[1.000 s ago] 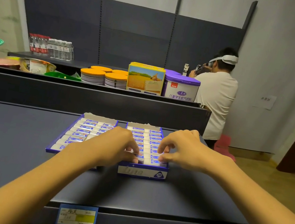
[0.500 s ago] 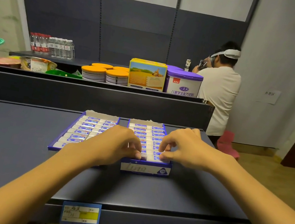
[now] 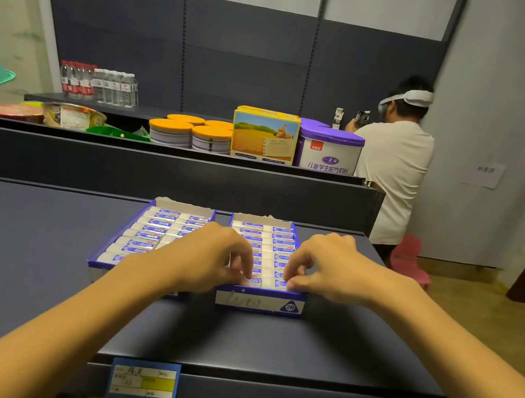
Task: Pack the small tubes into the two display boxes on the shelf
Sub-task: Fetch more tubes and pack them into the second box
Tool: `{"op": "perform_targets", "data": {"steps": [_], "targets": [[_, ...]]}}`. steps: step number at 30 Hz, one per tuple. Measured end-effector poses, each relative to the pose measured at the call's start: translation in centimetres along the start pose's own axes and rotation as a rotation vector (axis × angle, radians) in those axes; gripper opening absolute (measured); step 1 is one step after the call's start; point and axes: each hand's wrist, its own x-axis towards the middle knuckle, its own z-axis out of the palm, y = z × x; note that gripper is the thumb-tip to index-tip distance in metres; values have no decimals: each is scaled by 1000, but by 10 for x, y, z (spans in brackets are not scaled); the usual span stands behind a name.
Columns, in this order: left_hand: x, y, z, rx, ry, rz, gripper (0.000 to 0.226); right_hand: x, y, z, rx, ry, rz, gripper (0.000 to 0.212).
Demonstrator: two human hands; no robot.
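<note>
At shelf's front edge, both hands' (image 3: 209, 259) (image 3: 329, 269) fingers pinch the last tube (image 3: 266, 282), seating it in the right box (image 3: 257, 302).

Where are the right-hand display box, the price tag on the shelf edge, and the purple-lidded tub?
Right display box (image 3: 259, 302): head view, on its white front panel.
Price tag (image 3: 143, 380): head view, middle of the blue and yellow label.
Purple-lidded tub (image 3: 328, 159): head view, on its white side wall.

Both forearms reach forward, left hand (image 3: 210, 256) and right hand (image 3: 329, 265) knuckles-up, fingers curled downward, fingertips close together.
</note>
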Motion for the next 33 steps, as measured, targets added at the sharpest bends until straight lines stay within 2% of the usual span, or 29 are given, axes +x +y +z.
{"op": "perform_targets", "data": {"steps": [20,33], "targets": [[6,-3,-2,34,-94,-18,23,0,-5,-1,-19,-5,-1,24],[1,1,1,-3,-60,-39,22,-5,-8,-2,-29,-13,13,25]]}}
